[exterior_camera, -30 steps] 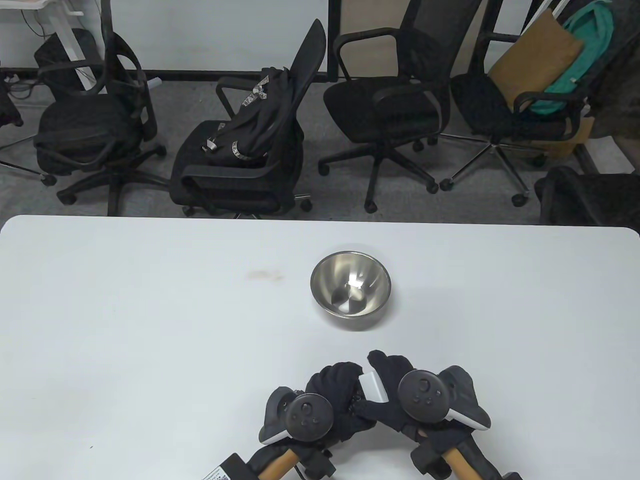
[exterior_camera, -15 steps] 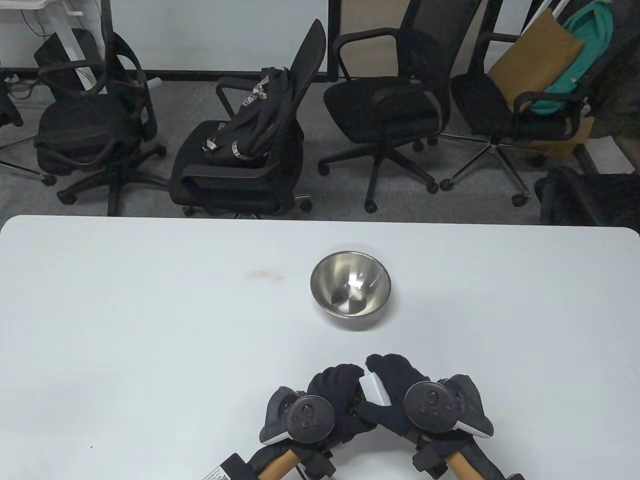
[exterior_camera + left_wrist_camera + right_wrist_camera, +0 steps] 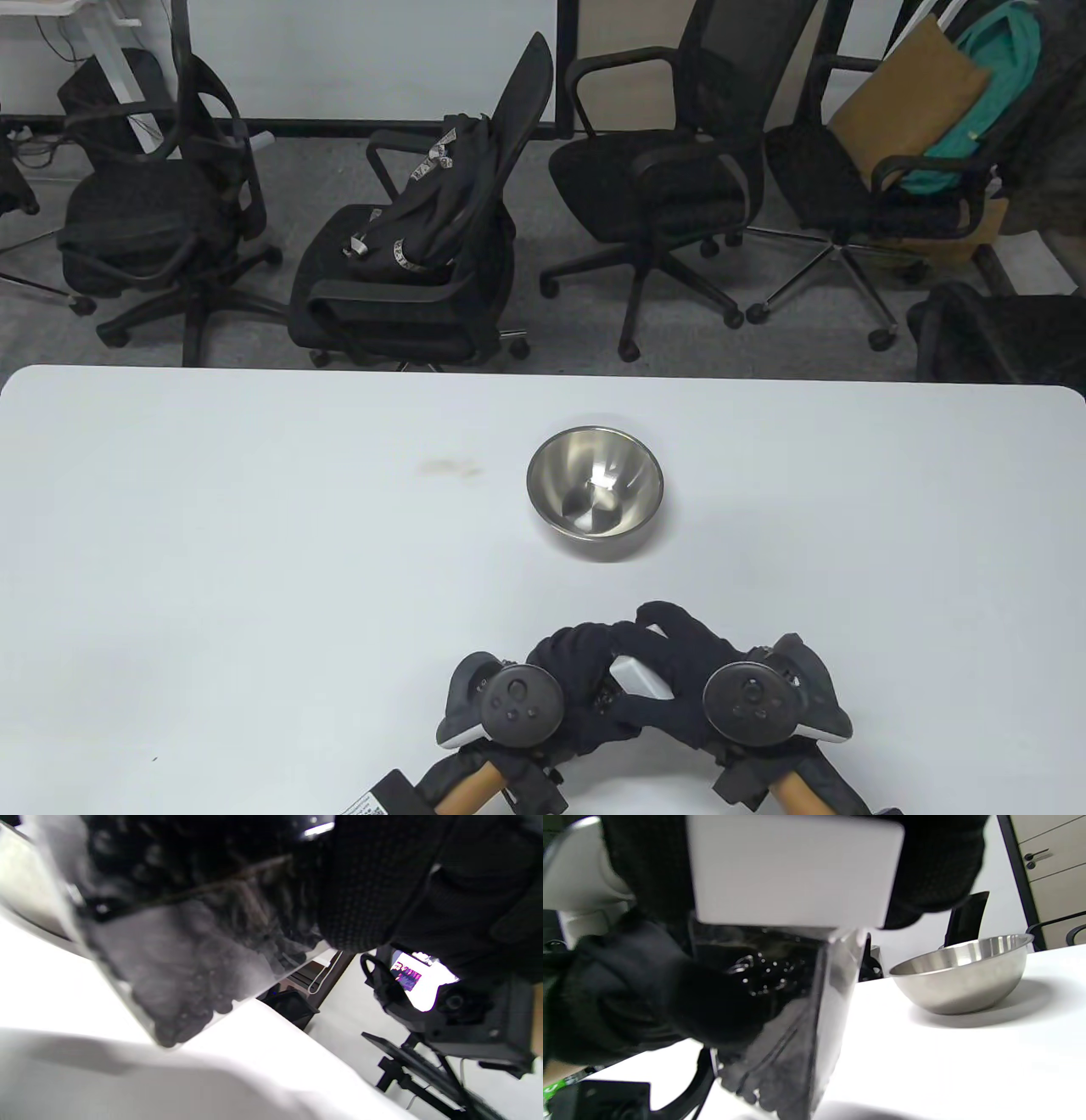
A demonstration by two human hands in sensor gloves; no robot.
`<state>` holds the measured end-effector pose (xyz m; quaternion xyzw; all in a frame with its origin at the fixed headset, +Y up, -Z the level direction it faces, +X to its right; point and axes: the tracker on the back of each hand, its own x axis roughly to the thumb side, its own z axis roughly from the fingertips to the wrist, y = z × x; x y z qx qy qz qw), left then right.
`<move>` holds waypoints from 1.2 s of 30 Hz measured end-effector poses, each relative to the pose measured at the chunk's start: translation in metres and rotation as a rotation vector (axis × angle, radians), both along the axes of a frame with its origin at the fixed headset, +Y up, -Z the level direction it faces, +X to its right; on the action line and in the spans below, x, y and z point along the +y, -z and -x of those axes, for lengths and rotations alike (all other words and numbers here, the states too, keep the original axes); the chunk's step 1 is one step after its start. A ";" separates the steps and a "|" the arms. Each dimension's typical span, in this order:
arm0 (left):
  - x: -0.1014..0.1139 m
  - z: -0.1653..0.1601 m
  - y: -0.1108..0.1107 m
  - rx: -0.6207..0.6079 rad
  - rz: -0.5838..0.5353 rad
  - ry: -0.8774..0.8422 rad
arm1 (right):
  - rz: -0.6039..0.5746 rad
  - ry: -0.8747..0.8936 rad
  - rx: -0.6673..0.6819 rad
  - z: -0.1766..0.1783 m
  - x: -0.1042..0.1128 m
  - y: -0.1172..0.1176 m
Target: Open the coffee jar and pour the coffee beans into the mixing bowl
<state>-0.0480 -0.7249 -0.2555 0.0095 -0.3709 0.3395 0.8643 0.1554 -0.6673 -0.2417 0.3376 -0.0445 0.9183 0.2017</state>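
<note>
A clear square coffee jar with dark beans inside is held tilted a little above the table near the front edge. My left hand grips the jar's body; the jar also shows in the left wrist view. My right hand grips the white lid on top of the jar; the lid fills the top of the right wrist view. The steel mixing bowl stands empty at the table's middle, beyond both hands, and shows in the right wrist view.
The white table carries only the bowl and a faint stain left of it. Several black office chairs stand beyond the far edge.
My right hand has slid right and closed further over the lid, covering more of it. My left hand and the jar have stayed nearly still. The bowl has not moved.
</note>
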 end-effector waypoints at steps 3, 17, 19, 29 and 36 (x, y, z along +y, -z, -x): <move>-0.001 0.003 0.003 -0.038 0.048 0.014 | -0.022 -0.025 0.030 0.002 -0.001 -0.001; -0.005 0.004 0.006 -0.075 0.075 0.001 | 0.070 -0.020 0.095 -0.001 -0.001 -0.006; -0.003 0.003 0.004 -0.048 0.056 0.004 | 0.080 0.084 0.002 -0.008 0.000 -0.004; 0.000 -0.001 -0.004 0.053 -0.011 0.058 | 0.143 -0.036 -0.204 -0.006 -0.002 -0.003; 0.000 0.001 -0.004 0.044 -0.001 0.043 | 0.145 -0.019 -0.167 -0.006 -0.003 -0.002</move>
